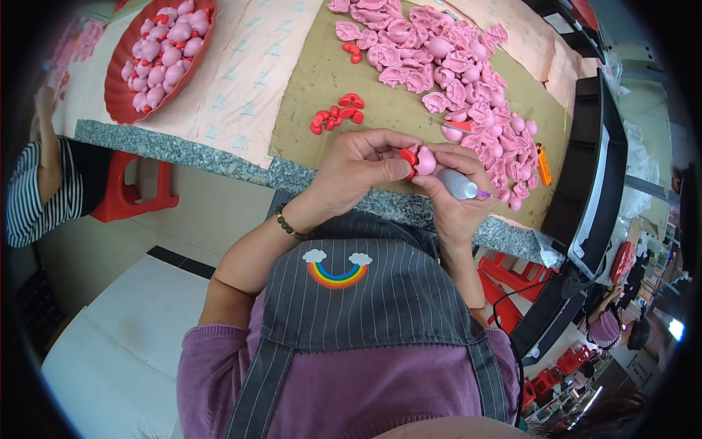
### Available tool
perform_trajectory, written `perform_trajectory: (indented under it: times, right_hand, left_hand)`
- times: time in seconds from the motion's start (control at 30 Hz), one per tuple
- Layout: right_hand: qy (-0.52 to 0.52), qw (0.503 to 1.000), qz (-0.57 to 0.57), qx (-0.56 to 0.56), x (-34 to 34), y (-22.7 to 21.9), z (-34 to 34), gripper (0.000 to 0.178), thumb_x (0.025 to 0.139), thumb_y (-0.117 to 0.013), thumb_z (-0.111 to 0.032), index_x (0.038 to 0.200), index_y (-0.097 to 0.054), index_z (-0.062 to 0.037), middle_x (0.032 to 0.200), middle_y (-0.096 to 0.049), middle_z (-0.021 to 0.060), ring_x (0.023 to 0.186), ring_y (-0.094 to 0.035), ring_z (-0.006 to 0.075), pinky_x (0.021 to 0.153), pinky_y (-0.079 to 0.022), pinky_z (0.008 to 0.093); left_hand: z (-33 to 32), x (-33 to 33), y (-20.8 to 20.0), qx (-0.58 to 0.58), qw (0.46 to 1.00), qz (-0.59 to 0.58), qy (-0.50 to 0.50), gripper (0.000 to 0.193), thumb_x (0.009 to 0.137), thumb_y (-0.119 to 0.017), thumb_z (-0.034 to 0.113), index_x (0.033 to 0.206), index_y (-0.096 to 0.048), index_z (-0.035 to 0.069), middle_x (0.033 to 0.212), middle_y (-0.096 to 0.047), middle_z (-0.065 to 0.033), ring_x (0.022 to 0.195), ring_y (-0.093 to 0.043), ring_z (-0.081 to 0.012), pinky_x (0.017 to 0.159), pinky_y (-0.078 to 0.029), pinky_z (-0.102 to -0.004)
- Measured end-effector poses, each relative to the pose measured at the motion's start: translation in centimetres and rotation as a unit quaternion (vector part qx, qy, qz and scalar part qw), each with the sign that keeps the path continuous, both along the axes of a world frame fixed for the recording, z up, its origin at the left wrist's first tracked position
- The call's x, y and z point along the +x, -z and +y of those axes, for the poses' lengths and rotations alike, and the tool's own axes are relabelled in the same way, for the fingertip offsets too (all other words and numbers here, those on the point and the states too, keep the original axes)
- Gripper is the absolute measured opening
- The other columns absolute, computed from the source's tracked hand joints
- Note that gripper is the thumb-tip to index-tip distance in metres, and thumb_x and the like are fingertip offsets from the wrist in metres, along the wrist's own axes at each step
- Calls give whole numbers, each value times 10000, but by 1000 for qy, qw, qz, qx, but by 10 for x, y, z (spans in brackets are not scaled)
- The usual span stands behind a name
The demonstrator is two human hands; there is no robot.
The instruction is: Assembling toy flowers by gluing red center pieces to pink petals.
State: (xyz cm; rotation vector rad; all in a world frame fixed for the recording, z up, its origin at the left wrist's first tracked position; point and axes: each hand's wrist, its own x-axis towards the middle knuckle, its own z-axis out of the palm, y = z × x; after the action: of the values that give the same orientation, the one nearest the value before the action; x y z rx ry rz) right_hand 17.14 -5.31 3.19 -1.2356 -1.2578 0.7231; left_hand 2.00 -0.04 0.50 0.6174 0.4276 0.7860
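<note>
Just above the table's front edge, my two hands meet. My left hand [349, 170] is closed, pinching a small red bow-shaped piece [409, 164] against a rounded pink plastic part [425, 162]. From the other side, the thumb and fingers of my right hand [462, 208] grip that pink part. A pale squeeze bottle [455, 184] with a purple tip is tucked in the same right hand, tip pointing right. Several loose red pieces [338, 115] lie on the board beyond my left hand. Beyond my right hand spreads a large heap of pink plastic parts [457, 95].
A red bowl [117, 91] of pink pieces with red bits stands at the far left. An orange-and-black object [543, 165] lies right of the heap. A black rack [589, 168] borders the right side. At left are a person's striped sleeve [28, 186] and a red stool [135, 186].
</note>
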Motion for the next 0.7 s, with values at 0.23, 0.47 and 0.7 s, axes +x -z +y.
perform_trajectory:
  times: [0.23,0.47,0.7]
  right_hand:
    - [-3,1000,-2,-4,0,0,-1,303,626,-744,35,885,-590,5,976,-593,138,923,-567,212,846,-442,323]
    - [-6,1000,4,-7,0,2,-2,292,633,-741,27,885,-596,5,984,-592,142,932,-563,218,847,-442,328]
    - [-8,1000,-16,1,1,3,-2,283,637,-743,23,883,-603,10,973,-598,141,926,-564,219,838,-445,328]
  left_hand:
    - [1,0,-3,4,1000,-18,7,290,814,-605,14,1088,-541,-56,1000,-604,-131,892,-605,-168,774,-552,-322]
    - [1,-1,-3,9,1000,-9,13,296,810,-612,17,1088,-540,-57,992,-603,-130,883,-607,-165,759,-560,-321]
    - [1,-1,-2,23,1000,7,9,302,796,-619,-6,1084,-546,-59,982,-609,-135,869,-611,-166,759,-558,-316]
